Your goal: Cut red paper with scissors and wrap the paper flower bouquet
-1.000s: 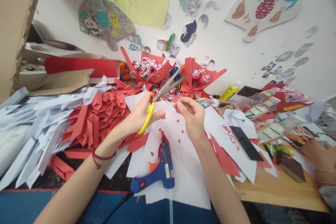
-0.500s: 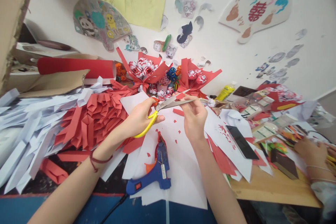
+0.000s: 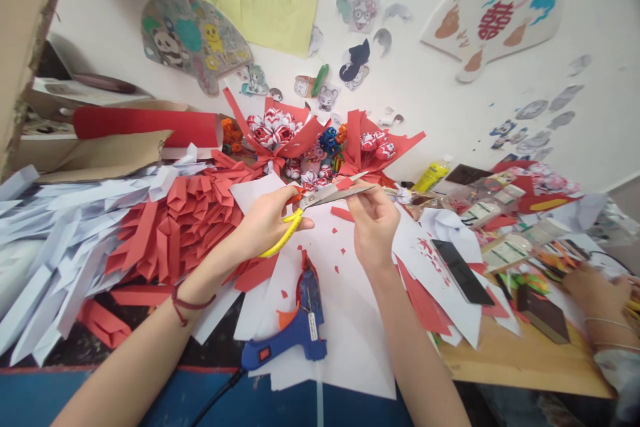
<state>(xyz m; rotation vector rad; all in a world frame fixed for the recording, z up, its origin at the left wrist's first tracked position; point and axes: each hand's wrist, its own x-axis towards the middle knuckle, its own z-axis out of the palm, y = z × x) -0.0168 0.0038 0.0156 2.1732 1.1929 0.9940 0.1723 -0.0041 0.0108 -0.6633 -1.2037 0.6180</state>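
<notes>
My left hand [image 3: 270, 221] is wrapped round the yellow handles of a pair of scissors [image 3: 286, 236], whose blades point right, slightly apart. A small piece of red paper [image 3: 345, 183] lies between the blades. My right hand [image 3: 376, 223] pinches this paper near the blade tips; its fingertips partly hide it. Below both hands, a blue glue gun [image 3: 300, 330] rests on white paper sheets [image 3: 355, 333] scattered with small red scraps.
Folded red strips [image 3: 173, 230] and white strips [image 3: 55, 240] are heaped on the left. Red-wrapped paper bouquets [image 3: 277, 130] stand against the wall. A phone [image 3: 461, 271] lies on the right, and another person's hand [image 3: 595, 293] works at the far right.
The scissor blades have come slightly closer together on the red paper. My right hand has shifted a touch to the right. The view has moved very little.
</notes>
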